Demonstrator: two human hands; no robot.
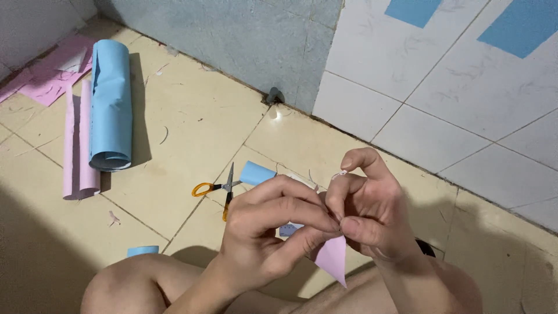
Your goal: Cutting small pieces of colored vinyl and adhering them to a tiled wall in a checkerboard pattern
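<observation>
The left hand (264, 229) is curled narrow, its thumb and forefinger pinched on the upper edge of a small pink paper piece (332, 259). The right hand (372, 212) meets it from the other side, thumb and bent fingers nipped on the same edge, forefinger arched up above. Both hands touch at the fingertips, held over the person's bare knees.

The pink paper piece hangs down from the pinch as a flat pointed shape, its tip lowest, between the two wrists.

Beyond the hands, on the tiled floor (192, 122), lie orange-handled scissors (220, 189) and a small blue paper roll (257, 173) just beside them. Further left lie a large blue paper roll (110, 104) and a pink paper roll (81, 145) alongside it, with pink scraps (52, 75) in the corner.
</observation>
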